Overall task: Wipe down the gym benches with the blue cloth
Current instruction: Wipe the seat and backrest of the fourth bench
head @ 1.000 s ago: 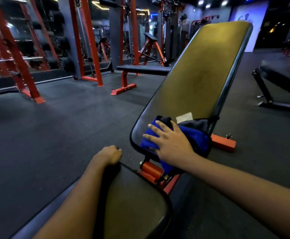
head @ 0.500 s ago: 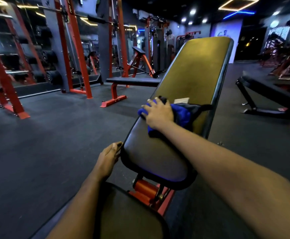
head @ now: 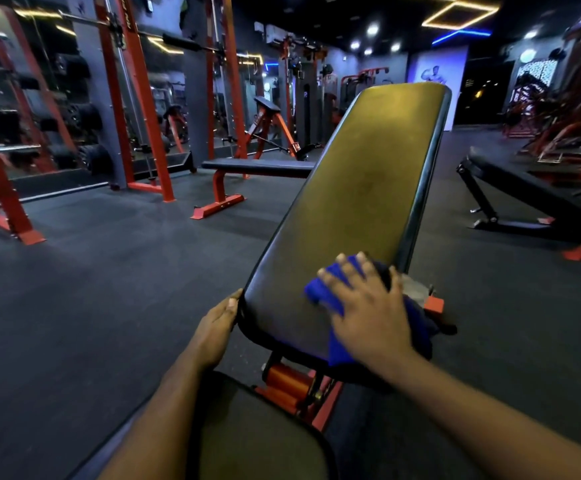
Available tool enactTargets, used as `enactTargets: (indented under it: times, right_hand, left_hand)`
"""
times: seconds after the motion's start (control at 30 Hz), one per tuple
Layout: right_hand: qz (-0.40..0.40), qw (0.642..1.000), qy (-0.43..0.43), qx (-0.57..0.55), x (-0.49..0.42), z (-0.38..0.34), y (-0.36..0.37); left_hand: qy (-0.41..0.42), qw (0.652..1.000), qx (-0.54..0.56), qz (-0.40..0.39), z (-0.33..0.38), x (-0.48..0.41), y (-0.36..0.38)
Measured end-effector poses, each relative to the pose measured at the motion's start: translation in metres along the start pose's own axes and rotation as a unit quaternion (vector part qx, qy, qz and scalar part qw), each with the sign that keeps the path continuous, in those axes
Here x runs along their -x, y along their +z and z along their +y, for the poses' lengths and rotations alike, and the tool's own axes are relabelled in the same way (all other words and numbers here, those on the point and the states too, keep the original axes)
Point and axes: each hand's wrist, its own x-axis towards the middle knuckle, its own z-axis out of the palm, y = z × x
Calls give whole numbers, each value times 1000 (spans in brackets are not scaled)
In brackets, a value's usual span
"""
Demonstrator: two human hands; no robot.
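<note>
The bench point(head: 358, 188) in the foreground has its long back pad raised at an incline, with the upper end pointing away from the camera. The seat pad point(head: 258, 431) lies in the lower part of the view. An orange hinge point(head: 287, 381) sits between the two pads.

The blue cloth point(head: 318, 294) lies on the lower right part of the back pad, near its bottom end. A darker portion of the cloth hangs over the pad's right edge.

The right hand point(head: 368, 313) lies flat on top of the cloth. Its fingers point(head: 351, 275) are straight and spread apart, pressing the cloth against the pad.

The left hand point(head: 218, 327) rests against the lower left corner of the back pad. Its fingers point(head: 228, 308) are straight and held together, with the tips touching the pad's edge. The left forearm crosses the seat pad.

The floor point(head: 91, 271) is dark and rubber-like. A flat bench point(head: 258, 164) with orange legs stands behind the back pad to the left. A black bench point(head: 531, 195) stands well apart on the right. Orange racks point(head: 136, 98) line the mirrored wall on the left.
</note>
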Motion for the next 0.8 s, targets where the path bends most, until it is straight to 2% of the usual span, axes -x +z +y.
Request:
enactTargets:
  times: [0.13,0.23,0.33,0.4,0.47,0.57,0.7,0.8]
  right_hand:
    - [-18,990,137,-14,-91,56,-19]
    - [-38,984,172,-7,-132,58,-20]
    - [0,991,135,19,-94,16,-13]
    - [32,996,78,20,-41,-23,-5]
    - [22,999,21,22,-1,-52,5]
    - [22,1000,-13,16,-24,-65,17]
    - [-38,999,-10,18,-82,-92,25]
    - [-24,998,-55,27,-52,-98,33]
  left_hand:
    - [12,1000,15,-2,-1,-3,1]
    - [3,1000,15,2,0,-6,3]
    - [-2,1000,16,12,-3,-8,2]
    - [2,1000,13,13,-3,-9,2]
    - [-1,1000,19,7,-3,-8,3]
    - [12,1000,21,7,-3,-10,1]
    - [1,999,29,16,-6,-11,5]
    - [2,999,40,20,-3,-7,8]
